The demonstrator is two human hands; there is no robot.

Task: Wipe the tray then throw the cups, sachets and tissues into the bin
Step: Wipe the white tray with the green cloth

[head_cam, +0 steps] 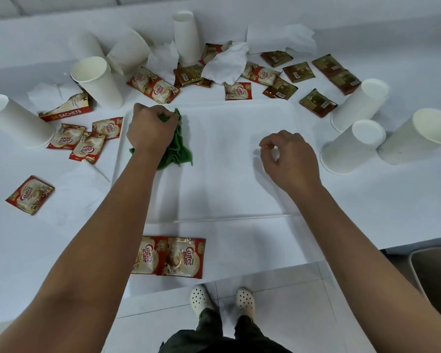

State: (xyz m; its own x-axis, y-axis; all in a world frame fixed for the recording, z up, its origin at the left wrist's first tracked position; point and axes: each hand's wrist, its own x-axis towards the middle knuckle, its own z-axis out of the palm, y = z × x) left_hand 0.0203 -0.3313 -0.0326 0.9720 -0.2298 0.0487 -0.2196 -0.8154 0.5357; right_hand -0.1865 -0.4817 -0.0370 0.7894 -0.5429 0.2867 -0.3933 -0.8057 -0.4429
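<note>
Here the fingers of the left hand (148,128) are curled tight round a bunched green cloth (176,146), gripping it and holding it down on the far-left corner of the white tray (227,200). The right hand (289,159) hangs over the right part of the tray with its fingers loosely bent and nothing in them; whether it touches the tray's surface I cannot tell.

The tray lies in the middle of the white table (367,200). Just near of its near rim lie two joined Coffee mate sachets (169,257). To the left of the tray more red sachets (84,141) lie scattered, one single sachet (29,194) well apart toward the near left, beside a torn sachet box (66,109) and a tipped paper cup (15,121). An upright cup (97,82) stands just far of the box.

Along the far side are crumpled tissues (227,62), an inverted cup (186,36) and brown sachets (316,70). To the right of the tray three cups (354,146) lie on their sides, close together.

At the near right, below the table's edge, the corner of a bin (433,271) shows on the tiled floor.
</note>
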